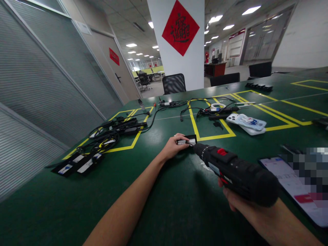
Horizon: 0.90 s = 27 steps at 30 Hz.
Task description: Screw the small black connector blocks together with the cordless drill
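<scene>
My right hand (238, 201) is closed round the handle of a black and red cordless drill (230, 167). The drill lies level and points forward and left. Its bit reaches a small black box with a silvery label or inside (192, 140). My left hand (176, 146) grips this box from its left side and holds it down on the green table. Whether the bit touches a screw is too small to tell.
Black cables and adapters (112, 136) lie in a heap at the left, with flat labelled black pieces (84, 163) in front. Phones (247, 123), pen-like tools (220, 110) and a large phone (294, 184) lie to the right. Yellow tape (217, 138) marks the table.
</scene>
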Tool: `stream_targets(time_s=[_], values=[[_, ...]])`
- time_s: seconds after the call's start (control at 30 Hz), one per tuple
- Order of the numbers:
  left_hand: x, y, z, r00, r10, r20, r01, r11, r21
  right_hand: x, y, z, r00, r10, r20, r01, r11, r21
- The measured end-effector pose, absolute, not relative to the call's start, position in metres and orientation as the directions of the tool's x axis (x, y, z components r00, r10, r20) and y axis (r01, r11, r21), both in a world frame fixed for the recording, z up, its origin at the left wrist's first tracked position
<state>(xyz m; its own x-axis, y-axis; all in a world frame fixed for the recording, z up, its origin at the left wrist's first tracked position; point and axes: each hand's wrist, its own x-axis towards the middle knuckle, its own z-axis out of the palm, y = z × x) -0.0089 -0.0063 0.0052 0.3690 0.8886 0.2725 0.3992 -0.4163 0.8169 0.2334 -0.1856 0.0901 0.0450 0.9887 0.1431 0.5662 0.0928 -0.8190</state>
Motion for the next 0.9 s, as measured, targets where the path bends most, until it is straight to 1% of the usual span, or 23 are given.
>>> stream_targets(time_s=[0.27, 0.47, 0.57, 0.73, 0.9], values=[[-0.0094, -0.0070, 0.0056, 0.362, 0.893, 0.267, 0.401, -0.408, 0.820, 0.2345, -0.1850, 0.0949, 0.016, 0.990, 0.140, 0.551, 0.108, -0.827], [-0.0102, -0.0049, 0.0028, 0.362, 0.891, 0.273, 0.391, -0.411, 0.824, 0.2331, -0.1841, 0.0932, 0.056, 0.979, 0.197, 0.533, 0.137, -0.835], [-0.0102, -0.0051, 0.0027, 0.363, 0.890, 0.275, 0.389, -0.413, 0.823, 0.2336, -0.1831, 0.0937, 0.014, 0.983, 0.181, 0.551, 0.144, -0.822], [-0.0106, -0.0059, 0.0040, 0.367, 0.890, 0.270, 0.399, -0.412, 0.819, 0.2352, -0.1824, 0.0953, -0.007, 0.989, 0.146, 0.554, 0.125, -0.823], [-0.0106, -0.0061, 0.0045, 0.373, 0.887, 0.272, 0.397, -0.417, 0.818, 0.2338, -0.1849, 0.0926, 0.039, 0.990, 0.135, 0.523, 0.095, -0.847]])
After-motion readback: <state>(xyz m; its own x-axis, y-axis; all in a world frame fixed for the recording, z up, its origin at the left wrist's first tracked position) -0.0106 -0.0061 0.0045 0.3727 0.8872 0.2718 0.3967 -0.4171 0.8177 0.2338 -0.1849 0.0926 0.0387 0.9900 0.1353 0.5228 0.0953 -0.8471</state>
